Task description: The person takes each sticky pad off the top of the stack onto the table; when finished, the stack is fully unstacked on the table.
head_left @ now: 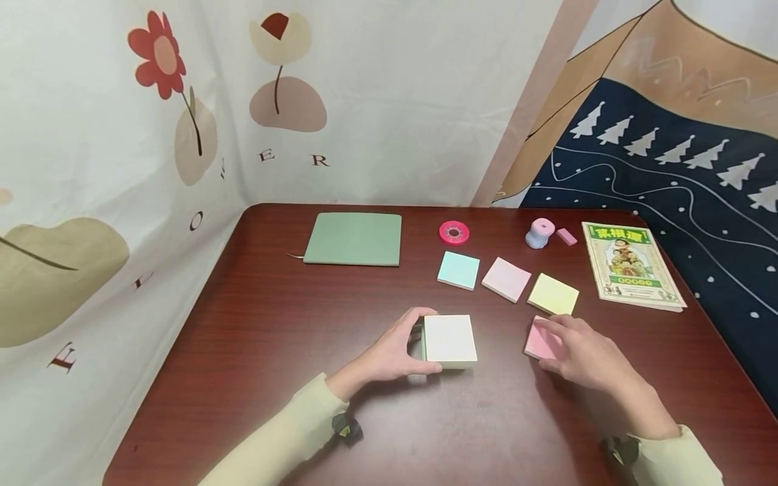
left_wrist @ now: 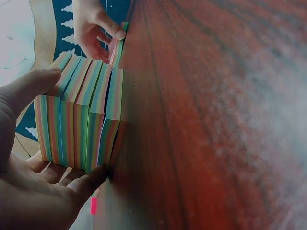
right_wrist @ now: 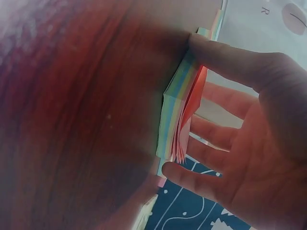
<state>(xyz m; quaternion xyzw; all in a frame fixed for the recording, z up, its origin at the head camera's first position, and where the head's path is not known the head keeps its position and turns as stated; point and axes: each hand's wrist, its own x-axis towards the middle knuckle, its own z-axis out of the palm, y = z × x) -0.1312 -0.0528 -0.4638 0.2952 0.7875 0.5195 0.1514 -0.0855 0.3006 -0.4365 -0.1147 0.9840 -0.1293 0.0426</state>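
Note:
My left hand [head_left: 395, 349] grips a squared stack of sticky note pads [head_left: 450, 339], white on top, from its left side. In the left wrist view the thumb and fingers span the striped, multicoloured edges of the stack [left_wrist: 81, 120]. To the right, my right hand [head_left: 591, 356] holds a pink-topped sticky note pad [head_left: 541, 341] by its edges, low at the table. The right wrist view shows its thumb on one edge, fingers around the other side, and some pink sheets [right_wrist: 184, 134] fanned slightly apart.
Blue [head_left: 458, 270], pale pink [head_left: 506, 279] and yellow [head_left: 553, 294] pads lie beyond the hands. Farther back are a green notebook [head_left: 354, 239], a pink tape roll [head_left: 454, 232], a pink-and-blue spool-shaped item [head_left: 539, 233], a small pink block [head_left: 567, 236] and a booklet [head_left: 632, 264].

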